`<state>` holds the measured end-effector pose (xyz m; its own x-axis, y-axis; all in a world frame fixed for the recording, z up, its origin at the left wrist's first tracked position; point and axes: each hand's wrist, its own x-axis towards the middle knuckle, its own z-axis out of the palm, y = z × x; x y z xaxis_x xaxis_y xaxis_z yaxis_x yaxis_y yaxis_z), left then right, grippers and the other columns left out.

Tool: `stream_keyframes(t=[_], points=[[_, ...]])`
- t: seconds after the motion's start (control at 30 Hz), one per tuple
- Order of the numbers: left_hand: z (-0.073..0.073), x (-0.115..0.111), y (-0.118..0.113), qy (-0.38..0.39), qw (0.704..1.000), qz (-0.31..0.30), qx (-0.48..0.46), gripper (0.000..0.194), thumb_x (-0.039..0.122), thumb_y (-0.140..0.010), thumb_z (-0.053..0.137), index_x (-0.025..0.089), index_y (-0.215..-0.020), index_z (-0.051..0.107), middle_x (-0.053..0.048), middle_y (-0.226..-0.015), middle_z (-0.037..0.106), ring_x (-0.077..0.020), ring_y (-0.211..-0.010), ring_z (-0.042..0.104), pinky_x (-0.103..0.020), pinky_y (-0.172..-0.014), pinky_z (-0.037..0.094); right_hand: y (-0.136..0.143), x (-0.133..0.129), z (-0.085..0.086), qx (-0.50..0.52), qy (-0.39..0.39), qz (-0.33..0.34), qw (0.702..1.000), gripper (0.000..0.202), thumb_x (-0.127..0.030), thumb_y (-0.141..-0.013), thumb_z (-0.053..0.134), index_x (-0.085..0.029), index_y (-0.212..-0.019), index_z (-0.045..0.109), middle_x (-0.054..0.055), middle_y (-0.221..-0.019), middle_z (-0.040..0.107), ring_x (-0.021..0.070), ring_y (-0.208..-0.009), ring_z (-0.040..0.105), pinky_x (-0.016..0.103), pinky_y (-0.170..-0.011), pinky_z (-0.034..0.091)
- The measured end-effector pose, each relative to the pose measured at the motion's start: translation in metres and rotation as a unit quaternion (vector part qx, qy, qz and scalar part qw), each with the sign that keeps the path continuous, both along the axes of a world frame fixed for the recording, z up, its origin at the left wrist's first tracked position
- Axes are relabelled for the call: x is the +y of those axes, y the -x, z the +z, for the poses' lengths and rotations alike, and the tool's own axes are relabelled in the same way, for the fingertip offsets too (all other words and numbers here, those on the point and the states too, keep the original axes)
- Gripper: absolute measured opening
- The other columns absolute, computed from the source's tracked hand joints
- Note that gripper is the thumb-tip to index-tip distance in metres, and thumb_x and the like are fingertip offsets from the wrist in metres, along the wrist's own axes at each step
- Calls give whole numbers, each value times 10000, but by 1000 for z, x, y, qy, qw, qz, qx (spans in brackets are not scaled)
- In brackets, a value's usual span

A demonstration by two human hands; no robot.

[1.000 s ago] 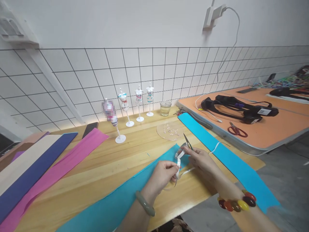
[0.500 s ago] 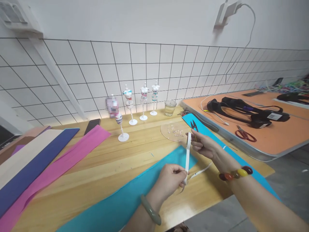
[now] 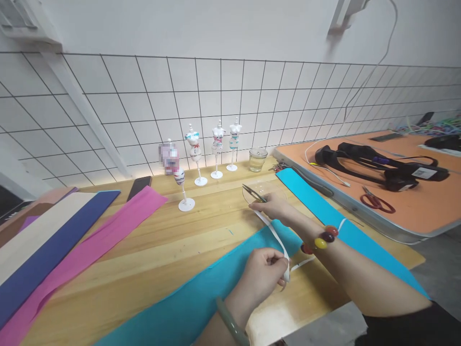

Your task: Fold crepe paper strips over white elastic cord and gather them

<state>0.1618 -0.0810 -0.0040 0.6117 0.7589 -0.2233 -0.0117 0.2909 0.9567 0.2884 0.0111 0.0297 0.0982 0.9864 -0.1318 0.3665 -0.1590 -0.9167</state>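
My left hand (image 3: 264,269) pinches the lower end of a thin white ribbon (image 3: 274,233) above the blue crepe paper strip (image 3: 201,293). My right hand (image 3: 275,206) holds the ribbon's upper end together with small thread snips (image 3: 254,193), whose blades point left over a clear round dish (image 3: 264,191). The ribbon runs taut between both hands. A loose tail of ribbon (image 3: 304,262) lies on the wooden table (image 3: 144,259).
Several tiny mannequin stands (image 3: 216,151) and a glass jar (image 3: 258,160) line the tiled wall. Pink (image 3: 93,250), navy and beige paper strips lie left, with a phone (image 3: 139,186). A second blue strip (image 3: 324,211) lies right. The orange table (image 3: 396,202) holds red scissors (image 3: 376,202) and black gear.
My right hand has swung left and down toward the clear dish, stretching the ribbon from upright to a slant. My left hand stays near the table's front edge, still pinching.
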Motion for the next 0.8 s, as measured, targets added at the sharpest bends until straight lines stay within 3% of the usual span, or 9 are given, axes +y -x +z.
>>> stream_keyframes(t=[0.17,0.3,0.43,0.63,0.8], points=[[-4,4,0,-8,1000,14,-18,269,379,-708,534,146,-576,508,10,-515,509,-75,-445,454,-217,-484,374,25,4,-10,-90,-18,57,994,193,-292,-513,745,-170,-469,602,-44,-405,511,87,-443,425,216,-429,277],[-8,8,0,-4,999,32,-21,290,417,-693,563,147,-597,520,16,-521,508,-75,-446,461,-217,-485,377,19,-15,-1,-121,-52,59,990,294,-395,-665,629,-172,-477,587,-27,-440,512,96,-465,422,225,-454,282],[-10,9,0,-7,998,51,-25,299,433,-701,560,145,-624,531,19,-520,505,-73,-438,460,-216,-478,381,-4,-62,8,-130,-91,18,987,375,-475,-791,464,-185,-567,543,-15,-544,511,108,-511,433,228,-470,298],[-7,7,1,-12,998,63,-17,272,409,-727,537,146,-655,528,28,-524,492,-74,-416,456,-221,-444,401,-12,-134,-25,-87,-92,-52,991,289,-452,-722,588,-214,-621,458,-13,-616,526,147,-614,487,241,-546,363],[-6,5,0,-4,996,81,-23,278,417,-694,579,145,-679,520,29,-556,486,-81,-466,476,-220,-446,434,6,-152,-38,-16,-100,-82,991,286,-423,-728,579,-225,-626,398,-5,-679,544,154,-653,508,247,-589,398]])
